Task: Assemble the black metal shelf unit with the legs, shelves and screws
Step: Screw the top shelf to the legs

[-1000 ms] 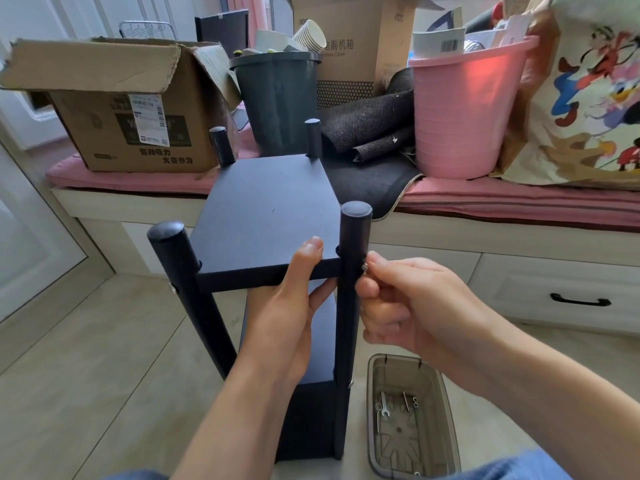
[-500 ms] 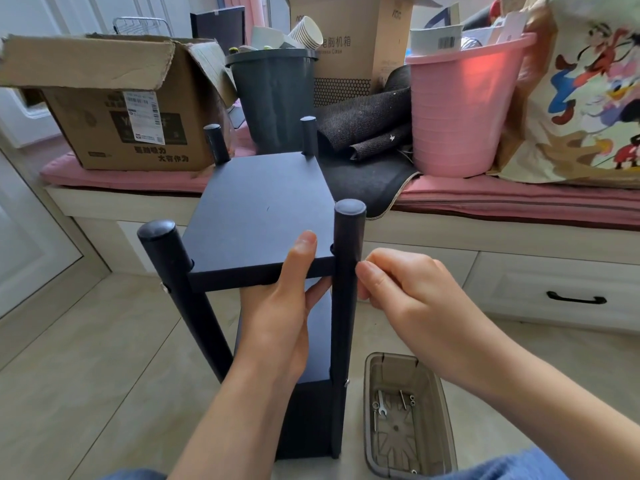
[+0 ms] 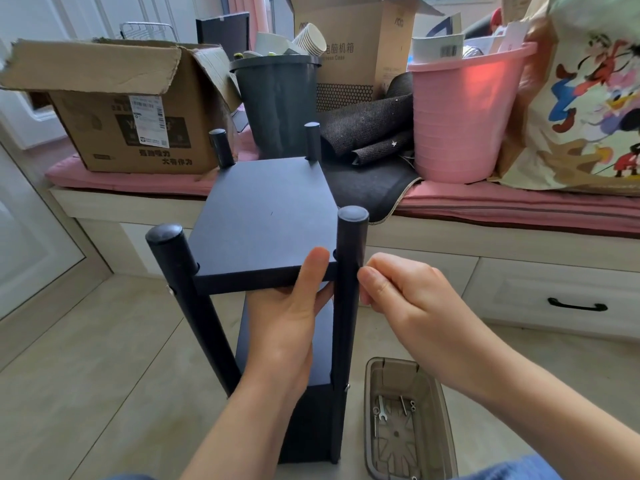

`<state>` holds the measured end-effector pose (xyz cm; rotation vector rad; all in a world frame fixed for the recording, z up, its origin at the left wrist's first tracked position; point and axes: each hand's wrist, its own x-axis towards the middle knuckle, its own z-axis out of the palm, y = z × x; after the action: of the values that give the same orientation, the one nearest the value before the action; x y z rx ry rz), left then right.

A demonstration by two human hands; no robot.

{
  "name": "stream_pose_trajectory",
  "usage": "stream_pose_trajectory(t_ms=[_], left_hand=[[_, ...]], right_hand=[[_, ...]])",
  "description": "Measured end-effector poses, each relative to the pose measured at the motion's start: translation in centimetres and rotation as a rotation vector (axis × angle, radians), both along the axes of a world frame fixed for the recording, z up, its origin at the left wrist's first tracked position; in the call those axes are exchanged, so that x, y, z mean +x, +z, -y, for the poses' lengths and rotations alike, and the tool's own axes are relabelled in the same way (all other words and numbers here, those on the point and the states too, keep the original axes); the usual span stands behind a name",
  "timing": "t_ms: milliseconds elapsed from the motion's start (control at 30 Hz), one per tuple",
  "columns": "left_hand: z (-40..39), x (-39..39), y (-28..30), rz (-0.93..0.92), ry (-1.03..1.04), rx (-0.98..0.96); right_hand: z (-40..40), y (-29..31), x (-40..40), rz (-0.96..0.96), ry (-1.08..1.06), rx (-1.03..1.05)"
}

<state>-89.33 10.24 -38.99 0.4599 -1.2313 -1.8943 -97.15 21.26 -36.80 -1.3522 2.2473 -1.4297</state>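
**Top shelf held at the near right leg**

We see the window seat (image 3: 485, 244) running across the back, with a pink cushion (image 3: 519, 209) on it and a black-handled drawer (image 3: 577, 304) below; on the cushion stand an open cardboard box (image 3: 114, 109), a dark grey bin (image 3: 278, 105) with paper cups (image 3: 310, 39) in it, a pink bucket (image 3: 460, 123), a cartoon-print bag (image 3: 585, 109) and some dark fabric (image 3: 370, 133).

In front of it, on the tiled floor (image 3: 86, 375), stands the black shelf unit (image 3: 266, 216), upright, with four round legs rising past the top shelf (image 3: 263, 223); a lower shelf (image 3: 322, 344) shows beneath it, partly hidden by the arm.

Our left hand (image 3: 287, 323) grips the near edge of the top shelf just beside the near right leg (image 3: 348, 289), thumb on the top surface and fingers curled under the board; our right hand (image 3: 408, 299) is against the outer side of that same leg at shelf height, its fingers (image 3: 372, 282) curled and pinched together at the leg; whatever they pinch is too small or hidden, so we cannot tell what it is.

To the right of the unit, on the floor, lies a translucent brown tray (image 3: 446, 445); in it we make out a small wrench (image 3: 382, 410) and a few screws (image 3: 403, 405) and washers.

A small silver screw head (image 3: 345, 387) shows on the near right leg at the lower shelf, and another (image 3: 170, 289) on the near left leg (image 3: 194, 306) at the top shelf.
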Motion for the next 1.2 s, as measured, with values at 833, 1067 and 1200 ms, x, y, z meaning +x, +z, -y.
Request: stream_pose_trajectory(t_ms=[833,1067,1200], left_hand=[[-2.0,0.6,-0.8,-0.067,0.100,0.128],[-1.7,0.6,-1.7,-0.082,0.138,0.159],[-1.4,0.4,-2.1,-0.101,0.133,0.132]], right_hand=[[0.8,0.0,1.5,-0.158,-0.024,-0.022],[1.0,-0.1,1.9,-0.177,-0.001,-0.024],[1.1,0.0,1.9,-0.151,0.001,-0.020]])
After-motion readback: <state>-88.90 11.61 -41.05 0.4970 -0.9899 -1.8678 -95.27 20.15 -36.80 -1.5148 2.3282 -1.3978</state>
